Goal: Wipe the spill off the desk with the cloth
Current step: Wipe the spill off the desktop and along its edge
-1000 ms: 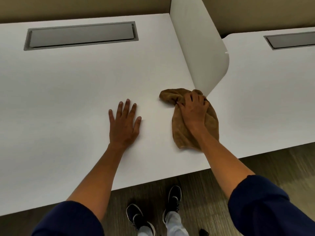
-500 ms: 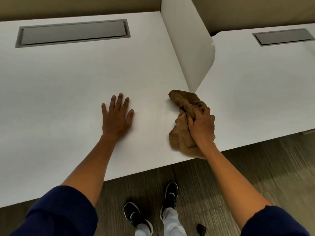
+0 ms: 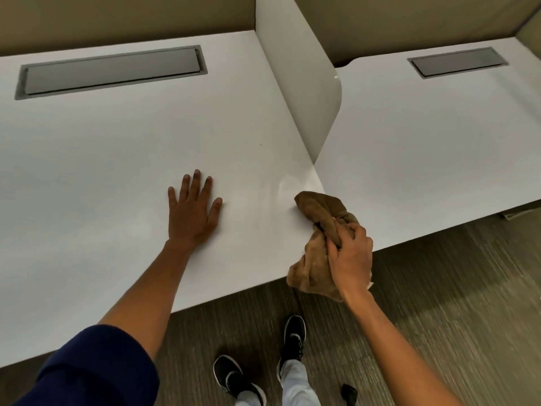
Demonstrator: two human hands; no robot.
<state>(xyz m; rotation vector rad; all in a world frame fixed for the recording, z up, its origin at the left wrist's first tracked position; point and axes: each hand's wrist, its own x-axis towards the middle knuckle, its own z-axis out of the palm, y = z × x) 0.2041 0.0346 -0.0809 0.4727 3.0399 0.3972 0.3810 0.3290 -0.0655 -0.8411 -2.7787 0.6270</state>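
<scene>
My right hand (image 3: 349,254) grips a bunched brown cloth (image 3: 314,218) at the front edge of the white desk (image 3: 117,148). The cloth's far end still lies on the desktop, while its near end hangs past the edge. A faint damp sheen (image 3: 288,183) shows on the desk just beyond the cloth, near the foot of the divider. Flat on the desktop to the left, with fingers spread, rests my left hand (image 3: 191,213).
A white divider panel (image 3: 304,83) stands between this desk and a second white desk (image 3: 424,136) on the right. Each desk has a grey cable flap (image 3: 111,71) at the back. Below the edge are my shoes and striped carpet (image 3: 439,303).
My right hand has dragged the cloth from beside the divider back to the front edge and bunched it in a fist. The left hand has stayed flat.
</scene>
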